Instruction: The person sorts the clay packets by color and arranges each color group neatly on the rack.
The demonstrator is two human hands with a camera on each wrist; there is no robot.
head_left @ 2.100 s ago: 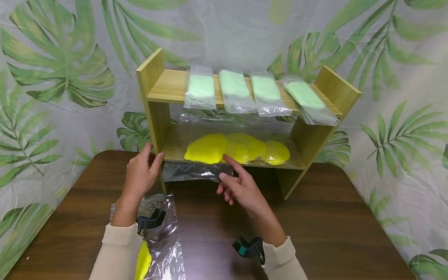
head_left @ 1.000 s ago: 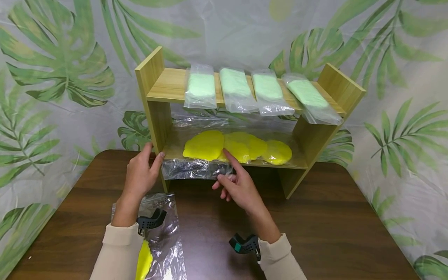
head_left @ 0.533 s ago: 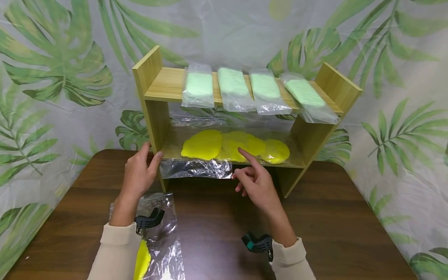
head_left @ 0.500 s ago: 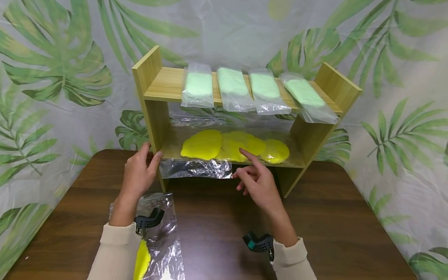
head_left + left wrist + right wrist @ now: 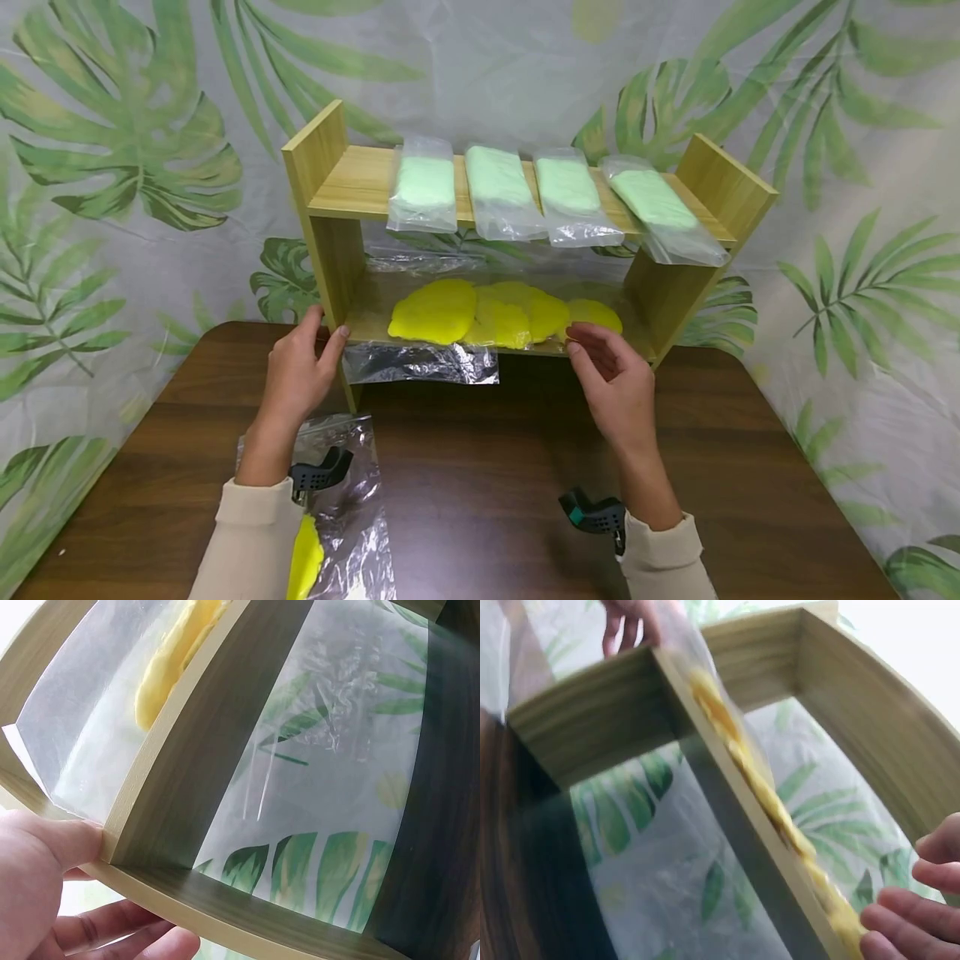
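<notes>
A small wooden shelf (image 5: 336, 275) stands on the table. On its middle board lie several flat yellow doughy pieces in clear bags (image 5: 432, 312), partly overlapping. My left hand (image 5: 298, 367) grips the shelf's left side panel, thumb at the front edge and fingers on the outer side. At the right end of the row, my right hand (image 5: 617, 383) hovers with loosely bent fingers in front of the last yellow piece (image 5: 596, 313), partly hiding it. In the right wrist view its fingers (image 5: 911, 922) are beside the yellow piece, not closed round it; contact is unclear.
Several pale green packets (image 5: 424, 185) lie on the top board, their clear ends overhanging its front. A clear bag end (image 5: 420, 364) hangs below the middle board. Another bag (image 5: 360, 508) with a yellow piece (image 5: 306, 557) lies on the table by my left forearm.
My right hand has moved right along the row, from pointing at the left and middle yellow pieces to the rightmost one. Its index finger is less extended. My left hand stays on the panel.
</notes>
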